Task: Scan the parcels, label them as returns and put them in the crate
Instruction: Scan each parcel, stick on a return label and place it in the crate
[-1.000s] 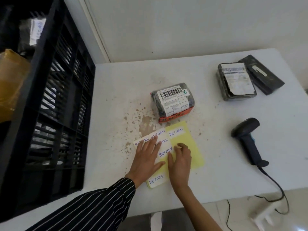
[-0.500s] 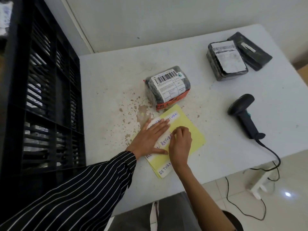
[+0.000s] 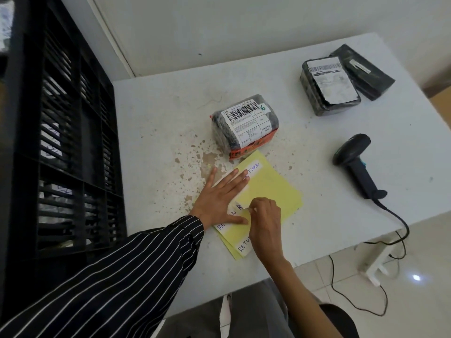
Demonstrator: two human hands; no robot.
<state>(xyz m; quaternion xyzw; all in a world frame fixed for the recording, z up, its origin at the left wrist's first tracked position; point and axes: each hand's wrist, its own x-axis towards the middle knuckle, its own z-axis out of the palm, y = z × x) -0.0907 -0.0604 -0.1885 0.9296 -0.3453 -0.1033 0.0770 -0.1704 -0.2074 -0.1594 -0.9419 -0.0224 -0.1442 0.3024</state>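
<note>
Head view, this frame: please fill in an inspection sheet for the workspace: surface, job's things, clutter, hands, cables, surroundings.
Surface: white table, stained and chipped near its middle.
Job's things: yellow label sheet at the near edge; wrapped parcel just beyond it, barcode up; labelled parcel and flat parcel side by side at the far right; scanner lying at right; black crate at left, white labels showing through its slats.
Clutter: nothing seen.
Hands: left hand flat on the sheet, fingers straight; right hand pinches a RETURN label.
Cables: scanner cable drops off the table edge toward a white power strip.
Surroundings: white wall, tiled floor.
</note>
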